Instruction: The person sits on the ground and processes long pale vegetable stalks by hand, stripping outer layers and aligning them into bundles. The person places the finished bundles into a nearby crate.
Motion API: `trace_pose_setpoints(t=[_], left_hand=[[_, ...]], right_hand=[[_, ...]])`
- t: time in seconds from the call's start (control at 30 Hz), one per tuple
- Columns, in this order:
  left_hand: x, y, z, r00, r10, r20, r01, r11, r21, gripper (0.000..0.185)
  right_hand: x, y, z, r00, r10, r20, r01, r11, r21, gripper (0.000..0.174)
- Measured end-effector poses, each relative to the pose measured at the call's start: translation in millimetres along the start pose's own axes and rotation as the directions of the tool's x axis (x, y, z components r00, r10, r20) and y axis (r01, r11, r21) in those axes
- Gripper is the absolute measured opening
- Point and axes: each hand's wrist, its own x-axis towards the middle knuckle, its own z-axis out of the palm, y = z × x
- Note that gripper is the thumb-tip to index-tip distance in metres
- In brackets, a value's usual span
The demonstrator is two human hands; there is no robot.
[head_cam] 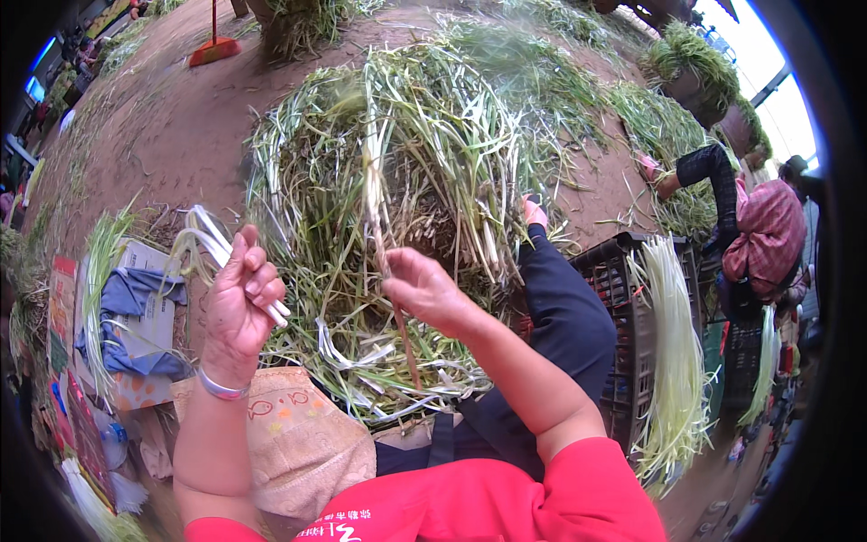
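My left hand [237, 298] is closed around a few slim white stalks [208, 238], their limp pale leaves curling out past the fingers and their cut-looking ends showing below. With thumb and fingers, my right hand [423, 288] pinches a long leafy stalk [372, 183] near its brownish, withered part. A thin brown strip [406, 345] hangs below that hand. Under and beyond both hands spreads a large heap of green leafy stalks [433, 135], with white stems and dry brown leaves among them. A patterned tan towel [311, 447] covers part of my lap.
At my right, pale stripped stalks [670, 352] hang over a black plastic crate [613, 332]. Blue cloth [139, 291] and green leaves lie on a box [159, 325] at left. A person in a checked shirt [769, 223] sits far right. A red broom [214, 51] stands beyond.
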Motion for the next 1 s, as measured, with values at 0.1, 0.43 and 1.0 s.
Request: trace_pose_setpoints(t=[0.1,0.43,1.0], left_hand=[[-2,-23,-6,0.984,-0.171,-0.058,0.173,0.984,0.035,0.018],[-21,-57,-8,0.954,-0.298,0.023,0.257,0.859,0.443,0.03],[-18,-62,-11,0.966,-0.255,-0.048,0.243,0.826,0.508,0.017]], right_hand=[[-52,-1,25,0.983,-0.116,0.144,0.086,0.976,0.199,0.031],[-80,35,49,0.973,-0.095,0.211,0.045,0.972,0.23,0.036],[-6,-4,59,0.944,-0.143,-0.296,0.216,0.948,0.233,0.015]])
